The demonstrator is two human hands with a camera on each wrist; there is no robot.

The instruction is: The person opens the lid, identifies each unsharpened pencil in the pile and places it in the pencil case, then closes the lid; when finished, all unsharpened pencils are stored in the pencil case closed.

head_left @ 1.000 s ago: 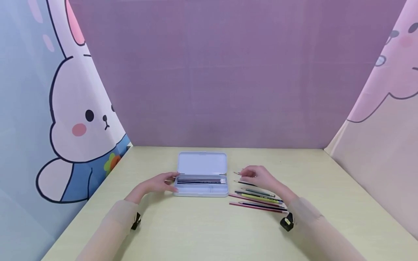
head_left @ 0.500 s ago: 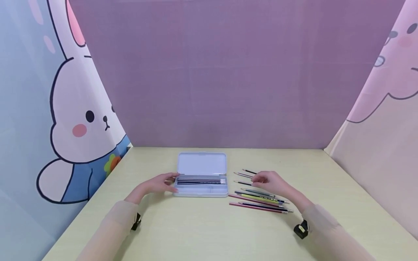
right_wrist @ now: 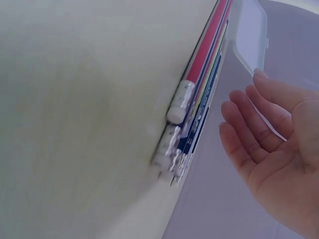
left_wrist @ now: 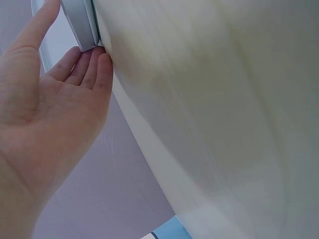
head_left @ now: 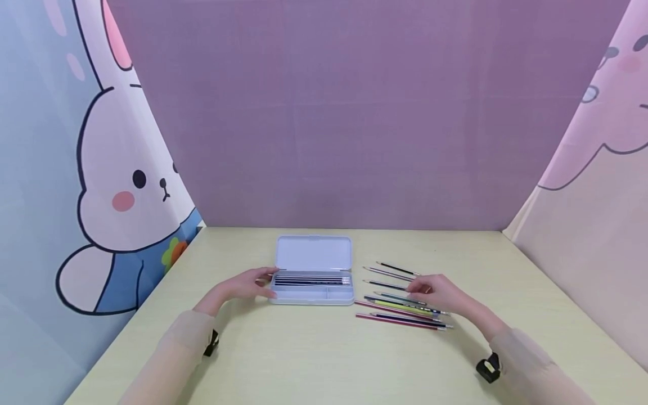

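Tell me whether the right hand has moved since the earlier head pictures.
Yes: in the head view, the right hand has shifted rightward and toward the person, farther from the open pencil case.

The desk (head_left: 324,354) lies free in front of the pencil case (head_left: 311,301); its open lid (head_left: 314,253) occupies the back, loose pencils (head_left: 400,307) the right, the left hand (head_left: 248,284) the left.

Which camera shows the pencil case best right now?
The head view: it shows the pencil case nearly whole, lid and compartments. The left wrist view catches one end; the right wrist view, just part, near the top edge.
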